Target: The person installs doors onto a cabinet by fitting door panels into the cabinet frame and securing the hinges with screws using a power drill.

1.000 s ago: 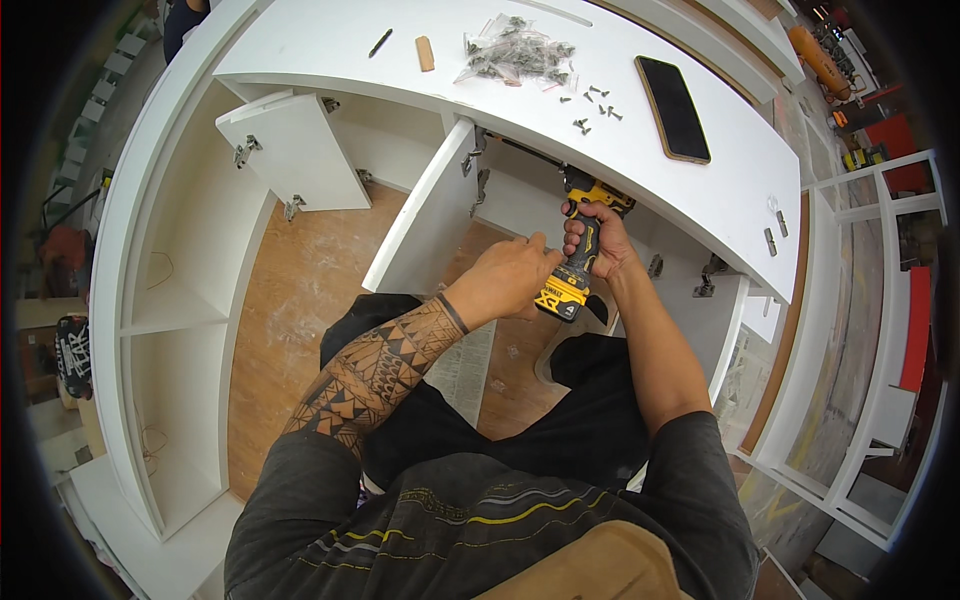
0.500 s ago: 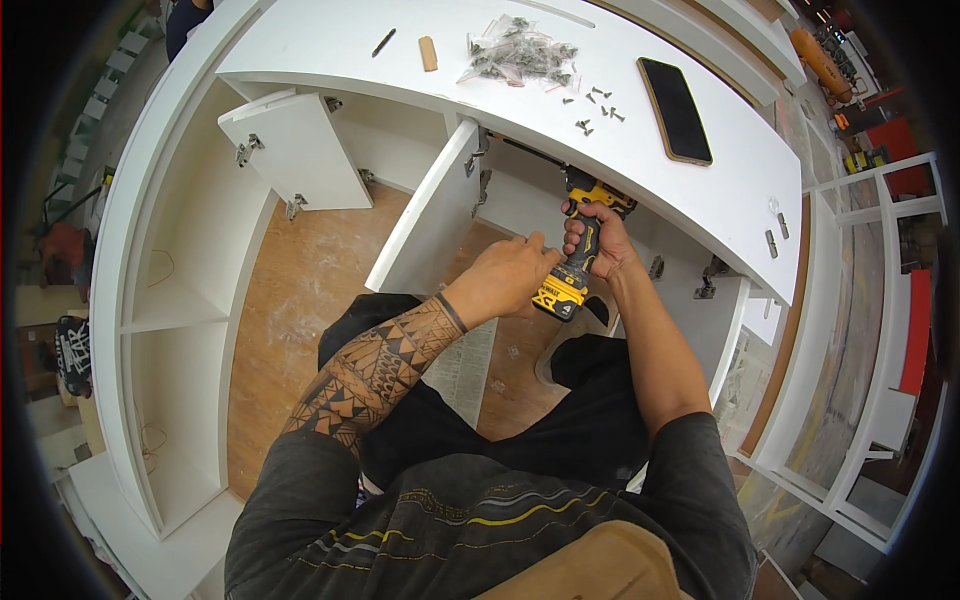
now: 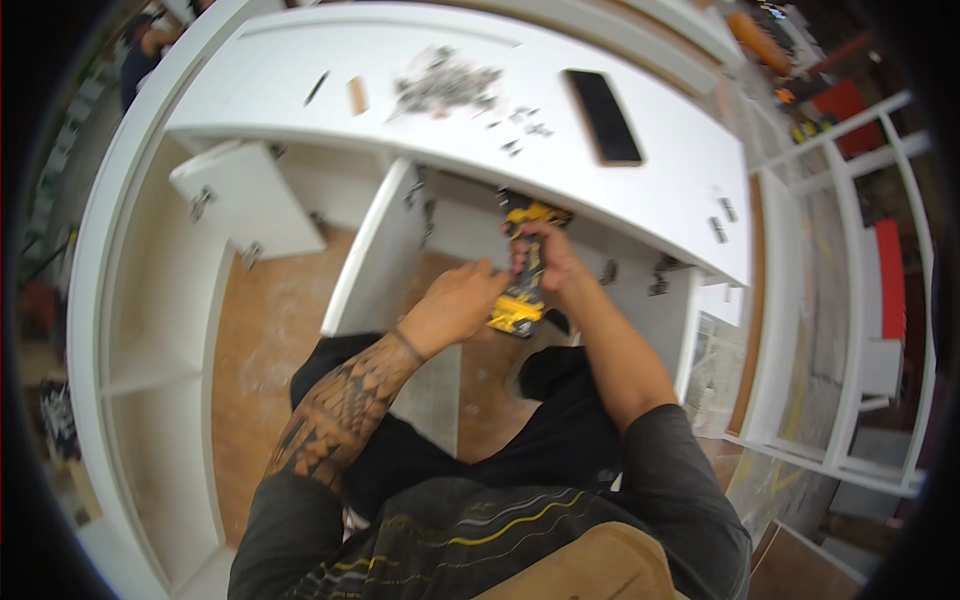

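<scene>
My right hand (image 3: 548, 255) is wrapped round the grip of a yellow and black cordless drill (image 3: 518, 312), held upright under the front edge of the white cabinet top. My left hand (image 3: 458, 303) is beside the drill's lower grip, with its fingers curled. Whether it pinches something small there is hidden by blur. Left of the drill stands an open white cabinet door (image 3: 372, 250) with metal hinges on its inner face. Another white door (image 3: 250, 200) with hinges hangs open farther left. The drill's front end is in shadow.
On the white top (image 3: 300, 60) lie a bag of screws (image 3: 445, 82), several loose screws (image 3: 520, 125), a pen (image 3: 316, 88), a small wooden piece (image 3: 357, 95) and a phone (image 3: 603, 117). A white door (image 3: 690, 330) stands at right. Another person (image 3: 148, 50) is at far left.
The view has shifted, so the cabinet and its top sit farther left in the picture. Both hands stay at the drill. The picture is now blurrier.
</scene>
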Tool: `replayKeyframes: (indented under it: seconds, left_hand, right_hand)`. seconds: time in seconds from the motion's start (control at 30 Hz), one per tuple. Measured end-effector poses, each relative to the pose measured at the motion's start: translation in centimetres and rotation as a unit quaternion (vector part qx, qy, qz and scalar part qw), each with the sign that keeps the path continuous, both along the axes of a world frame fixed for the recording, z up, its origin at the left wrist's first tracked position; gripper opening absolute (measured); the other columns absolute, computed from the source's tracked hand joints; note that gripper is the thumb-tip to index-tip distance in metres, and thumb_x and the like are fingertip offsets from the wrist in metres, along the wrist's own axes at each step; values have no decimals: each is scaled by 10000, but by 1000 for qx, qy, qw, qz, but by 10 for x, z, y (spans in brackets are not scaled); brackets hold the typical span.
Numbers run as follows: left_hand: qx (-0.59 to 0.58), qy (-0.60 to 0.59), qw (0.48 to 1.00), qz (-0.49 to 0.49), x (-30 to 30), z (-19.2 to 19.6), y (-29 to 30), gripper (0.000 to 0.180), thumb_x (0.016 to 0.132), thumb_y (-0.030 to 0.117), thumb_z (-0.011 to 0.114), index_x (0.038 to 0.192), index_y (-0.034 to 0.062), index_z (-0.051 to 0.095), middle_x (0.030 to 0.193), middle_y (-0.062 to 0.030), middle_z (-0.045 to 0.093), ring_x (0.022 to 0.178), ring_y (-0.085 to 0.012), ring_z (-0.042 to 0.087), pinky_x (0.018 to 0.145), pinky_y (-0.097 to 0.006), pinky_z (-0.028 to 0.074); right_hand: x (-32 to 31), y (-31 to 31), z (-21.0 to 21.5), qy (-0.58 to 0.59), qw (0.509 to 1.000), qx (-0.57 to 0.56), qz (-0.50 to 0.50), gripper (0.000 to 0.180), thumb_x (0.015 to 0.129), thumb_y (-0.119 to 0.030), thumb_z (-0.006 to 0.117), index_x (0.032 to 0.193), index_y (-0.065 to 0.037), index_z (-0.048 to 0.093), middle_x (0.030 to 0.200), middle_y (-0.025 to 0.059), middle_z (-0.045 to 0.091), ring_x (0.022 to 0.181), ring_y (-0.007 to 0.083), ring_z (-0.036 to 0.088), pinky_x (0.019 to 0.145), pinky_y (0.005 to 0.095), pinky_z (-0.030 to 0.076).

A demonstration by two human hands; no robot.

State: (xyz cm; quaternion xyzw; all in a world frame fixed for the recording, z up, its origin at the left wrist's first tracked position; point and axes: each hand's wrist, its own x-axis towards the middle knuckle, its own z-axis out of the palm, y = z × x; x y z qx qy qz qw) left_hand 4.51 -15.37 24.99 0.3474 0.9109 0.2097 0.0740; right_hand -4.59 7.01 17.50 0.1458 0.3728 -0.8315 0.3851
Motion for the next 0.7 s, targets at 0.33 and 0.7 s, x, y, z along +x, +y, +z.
replayKeyframes:
  seconds: [0.33, 0.7]
  left_hand:
    - [-142, -149, 977, -64, 5, 3, -5, 880, 645, 229, 909, 1440, 141, 542, 1151, -216, 675, 1036, -404, 711, 901, -479, 585]
    - [-58, -243, 968, -41, -5, -32, -32, 710, 963, 600, 620, 1375, 22, 642, 1146, -221, 745, 1083, -383, 725, 911, -451, 608]
  right_hand:
    - [54, -9, -11, -101, 991, 54, -75, 227, 928, -221, 601, 1065, -43, 632, 660, 8, 574, 572, 166, 595, 559, 356, 579]
    - [219, -78, -9, -76, 965, 186, -170, 182, 916, -84, 674, 1073, -10, 622, 925, 125, 675, 840, 273, 715, 777, 422, 628]
